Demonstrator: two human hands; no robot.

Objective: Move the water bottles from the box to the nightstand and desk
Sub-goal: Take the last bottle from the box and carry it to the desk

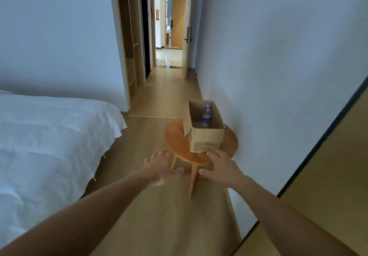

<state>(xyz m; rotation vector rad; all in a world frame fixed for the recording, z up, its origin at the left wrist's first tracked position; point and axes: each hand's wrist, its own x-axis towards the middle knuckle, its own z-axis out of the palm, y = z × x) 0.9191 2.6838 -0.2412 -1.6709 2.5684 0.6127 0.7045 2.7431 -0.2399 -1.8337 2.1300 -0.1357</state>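
We logged one water bottle point(206, 115) standing upright in the box point(205, 138): long axis vertical, cap up, base on the box floor, blue label round the middle. It sat beyond the right hand point(221, 168), straight past its fingertips, toward the box's far end.

Count: one bottle, one box, one round wooden table point(178, 144), two hands.

The box was open-topped, with its long axis running away from the hands and its printed short end facing them. Its wall on the left hand's side gaped at the near corner. It sat on the table, just past the right hand's fingers. We could not tell whether those fingers touched the box's lower edge or the tabletop.

- **Right hand:** palm down, fingers extended and slightly spread, holding nothing.
- **Left hand point(162, 166):** palm down, fingers spread wide, thumb out toward the right hand, holding nothing, at the table's near rim. Contact was unclear.

One table leg showed between the two hands. A white bed point(49, 136) lay well to the left of the left hand. A wall point(278, 76) ran close along the right hand's outer side.
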